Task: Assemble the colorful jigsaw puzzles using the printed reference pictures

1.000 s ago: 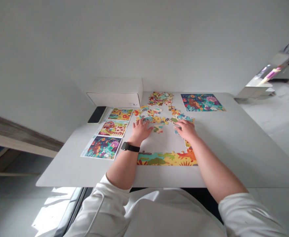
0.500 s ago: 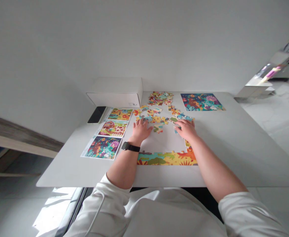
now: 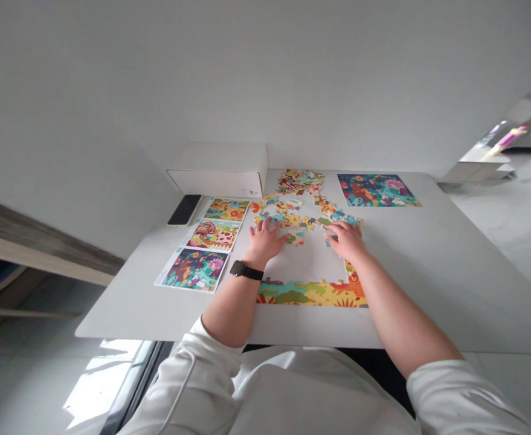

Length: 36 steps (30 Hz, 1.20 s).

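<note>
My left hand [image 3: 265,241], with a black watch [image 3: 246,270] on its wrist, lies flat with fingers spread on the white table [image 3: 428,266], touching loose jigsaw pieces [image 3: 287,219]. My right hand [image 3: 347,238] rests palm down, fingers stretched over pieces near the partly built puzzle's right edge. The joined bottom strip of the puzzle [image 3: 313,293] lies close to me, between my forearms. A small loose piece [image 3: 296,237] sits between the two hands.
A heap of pieces [image 3: 300,180] lies at the back. A finished puzzle [image 3: 376,190] is at the back right. Three picture cards [image 3: 211,234] line the left side, by a white box [image 3: 220,169] and a black phone [image 3: 184,209].
Both hands stay on the pieces, almost still. The view has shifted slightly, so the table sits a little more to the right and lower.
</note>
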Each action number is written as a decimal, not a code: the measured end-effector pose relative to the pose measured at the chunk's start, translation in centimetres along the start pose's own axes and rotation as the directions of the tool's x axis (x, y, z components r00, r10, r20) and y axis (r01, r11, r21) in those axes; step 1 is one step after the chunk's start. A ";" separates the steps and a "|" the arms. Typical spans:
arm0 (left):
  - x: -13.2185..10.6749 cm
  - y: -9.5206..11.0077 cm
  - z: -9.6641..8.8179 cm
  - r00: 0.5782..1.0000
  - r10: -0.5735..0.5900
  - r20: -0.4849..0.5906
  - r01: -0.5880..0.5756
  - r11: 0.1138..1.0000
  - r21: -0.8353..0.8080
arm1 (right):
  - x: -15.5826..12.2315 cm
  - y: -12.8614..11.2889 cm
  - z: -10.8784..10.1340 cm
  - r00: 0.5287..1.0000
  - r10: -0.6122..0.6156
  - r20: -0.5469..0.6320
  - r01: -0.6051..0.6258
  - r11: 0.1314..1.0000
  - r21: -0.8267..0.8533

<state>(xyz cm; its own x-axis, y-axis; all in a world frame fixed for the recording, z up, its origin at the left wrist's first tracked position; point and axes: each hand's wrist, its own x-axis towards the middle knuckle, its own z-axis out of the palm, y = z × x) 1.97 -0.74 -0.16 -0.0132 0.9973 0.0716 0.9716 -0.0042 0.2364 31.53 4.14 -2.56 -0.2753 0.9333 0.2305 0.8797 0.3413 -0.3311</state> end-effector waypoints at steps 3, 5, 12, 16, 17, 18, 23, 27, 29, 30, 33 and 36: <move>-0.1 0.2 -0.3 1.000 -0.006 0.011 0.006 1.000 0.013 | 0.0 0.0 0.0 1.000 -0.001 0.003 0.001 1.000 0.000; -0.2 0.4 -0.6 1.000 -0.014 0.021 0.014 0.999 0.032 | 0.1 0.0 -0.1 1.000 -0.002 0.010 0.002 1.000 -0.006; -0.9 1.0 -1.1 0.998 -0.067 0.009 0.065 0.992 0.109 | 0.0 -0.2 -0.4 0.999 0.010 0.053 -0.008 0.999 -0.034; -1.0 1.2 -1.0 0.998 -0.066 -0.007 0.066 0.991 0.114 | 0.0 -0.2 -0.3 0.999 0.003 0.051 0.000 0.999 -0.053; -0.9 1.2 -0.9 0.998 -0.065 -0.013 0.066 0.992 0.109 | 0.0 -0.2 -0.3 0.999 -0.001 0.052 0.004 0.998 -0.056; -0.9 1.3 -0.9 0.998 -0.057 -0.021 0.059 0.993 0.101 | 0.0 -0.1 -0.2 0.999 -0.003 0.053 0.006 0.998 -0.059; -0.7 1.6 -0.5 0.982 0.185 -0.038 -0.185 0.983 0.003 | 0.1 -0.1 -0.2 0.998 -0.012 0.060 0.017 0.997 -0.082; -1.0 1.8 -0.4 0.963 0.269 -0.032 -0.270 0.962 -0.030 | 0.1 -0.1 -0.3 0.998 -0.011 0.062 0.016 0.996 -0.086; -1.1 1.6 -0.3 0.971 0.236 -0.032 -0.237 0.971 -0.025 | 0.1 -0.1 -0.3 0.998 -0.007 0.061 0.012 0.997 -0.077; -1.1 1.5 -0.3 0.976 0.217 -0.035 -0.218 0.976 -0.021 | 0.1 -0.1 -0.3 0.998 -0.007 0.061 0.011 0.997 -0.072; -1.0 1.0 -0.3 0.985 0.168 -0.045 -0.168 0.986 -0.004 | 0.1 -0.1 -0.2 0.998 -0.008 0.058 0.012 0.998 -0.063; -0.8 0.8 -0.1 0.988 0.147 -0.041 -0.147 0.989 0.008 | 0.1 0.0 -0.2 0.999 -0.010 0.053 0.013 0.998 -0.060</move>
<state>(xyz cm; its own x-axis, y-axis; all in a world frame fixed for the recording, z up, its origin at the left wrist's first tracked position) 2.69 -1.56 0.08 0.1202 0.9820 0.1457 0.9649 -0.1501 0.2155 31.56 4.18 -2.36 -0.3042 0.9346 0.1845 0.8976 0.3460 -0.2730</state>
